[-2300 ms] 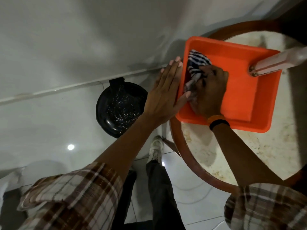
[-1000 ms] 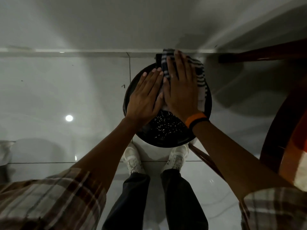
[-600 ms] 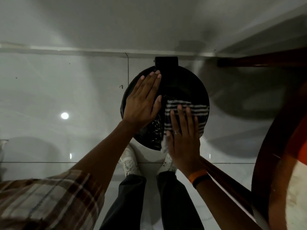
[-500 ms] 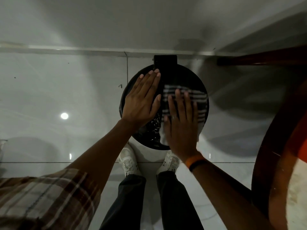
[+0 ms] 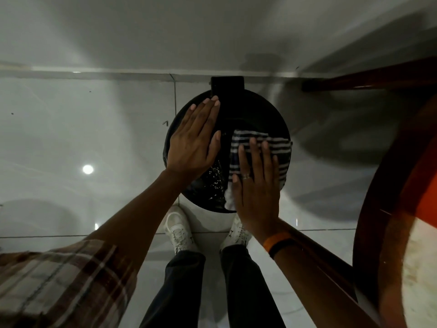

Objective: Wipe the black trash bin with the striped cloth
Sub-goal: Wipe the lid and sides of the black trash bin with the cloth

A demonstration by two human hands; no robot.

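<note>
The black trash bin stands on the floor in front of my feet, seen from above, with its round lid shut and a hinge tab at the far side. Water droplets glisten on the lid's near left part. The striped cloth lies on the right half of the lid. My right hand presses flat on the cloth, with its fingers pointing away from me. My left hand rests flat on the left half of the lid and holds nothing.
A round wooden table fills the right edge, with an orange tray on it. A table leg runs along the wall behind the bin. My white shoes stand just below the bin on glossy tiles.
My right hand has slid the cloth from the lid's far edge back toward me and across the right half. My left hand has stayed flat on the lid.
</note>
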